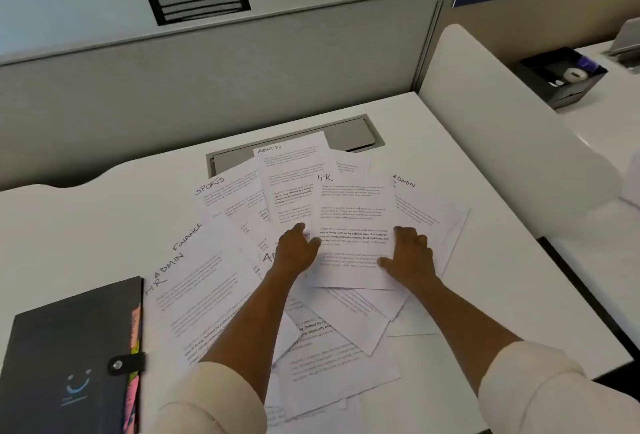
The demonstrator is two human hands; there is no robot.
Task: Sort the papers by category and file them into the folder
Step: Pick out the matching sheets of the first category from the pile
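Note:
Several printed sheets lie fanned and overlapping on the white desk (86, 225), each with a handwritten heading. A sheet headed HR (351, 218) lies on top in the middle. My left hand (298, 248) rests on the papers at that sheet's left edge, fingers bent, thumb touching the edge. My right hand (410, 255) lies flat with spread fingers on its lower right part. Other sheets read ADMIN (294, 163), SPORTS (225, 194) and FINANCE (194, 243). A dark closed folder (69, 347) with coloured tabs and a snap strap lies at the near left.
A grey cable hatch (353, 135) is set in the desk behind the papers. Grey partition panels (207, 80) close off the back. A white divider (502, 128) stands at the right, with a black organiser tray (561, 75) on the neighbouring desk beyond it.

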